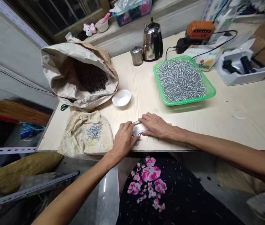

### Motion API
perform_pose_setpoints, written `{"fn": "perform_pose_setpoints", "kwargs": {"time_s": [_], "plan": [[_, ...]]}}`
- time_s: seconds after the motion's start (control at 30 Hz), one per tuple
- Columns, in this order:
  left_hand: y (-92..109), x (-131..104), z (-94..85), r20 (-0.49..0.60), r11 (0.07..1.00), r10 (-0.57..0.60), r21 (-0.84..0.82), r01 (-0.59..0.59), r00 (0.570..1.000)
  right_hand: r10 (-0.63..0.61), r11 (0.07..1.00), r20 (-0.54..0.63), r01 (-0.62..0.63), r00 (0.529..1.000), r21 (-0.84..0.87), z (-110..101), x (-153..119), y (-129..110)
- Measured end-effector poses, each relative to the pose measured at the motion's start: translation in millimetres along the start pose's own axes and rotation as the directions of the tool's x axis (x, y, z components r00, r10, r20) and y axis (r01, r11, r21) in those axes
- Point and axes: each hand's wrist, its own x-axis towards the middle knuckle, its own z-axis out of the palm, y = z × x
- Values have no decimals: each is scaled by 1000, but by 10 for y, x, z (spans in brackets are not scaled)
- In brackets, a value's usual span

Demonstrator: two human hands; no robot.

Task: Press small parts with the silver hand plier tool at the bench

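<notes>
Close to the table's front edge, both hands are on a grey metal tool [142, 128] with narrow bars; its exact kind is unclear. My left hand [123, 139] is closed on its left end, thumb toward the middle. From the other side my right hand [156, 125] grips the right part, fingers bent over it and covering much of it. Left of my left hand, a small pile of silvery metal pins [94, 131] lies on a crumpled yellowish cloth [76, 140]. A white bowl [121, 98] sits just beyond my hands.
A large open sack [64, 62] of dark small pieces leans at the back left, near green-handled scissors [64, 107]. A green basket [209, 90] full of silvery pins stands right. Behind are a kettle [152, 40], a metal canister [137, 56], an orange battery [199, 30] and a white tray [242, 79].
</notes>
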Motion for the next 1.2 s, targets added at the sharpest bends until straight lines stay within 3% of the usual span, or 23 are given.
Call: {"fn": "perform_pose_setpoints", "kwargs": {"time_s": [0.13,0.23,0.53,0.87,0.97,1.07,1.2], "plan": [[-7,273,64,141,994,95,-67,-86,986,-24,999,41,23,999,28,43,-46,-28],[-10,341,50,235,990,139,-48,-131,962,33,999,60,-34,998,14,21,-98,-13],[165,383,29,275,993,45,89,-72,960,143,987,89,-135,986,-92,-125,-127,-133],[239,356,7,344,997,43,40,-60,938,183,981,83,-177,980,-75,25,-227,-268],[279,326,22,314,998,42,27,-53,948,145,989,39,-143,989,-48,55,-266,-208],[239,243,52,189,1000,16,0,-16,982,54,998,-69,-56,996,-31,76,-302,-113],[-125,-8,9,-80,992,-125,-24,123,989,-66,998,-149,66,987,0,107,-346,-83]]}}
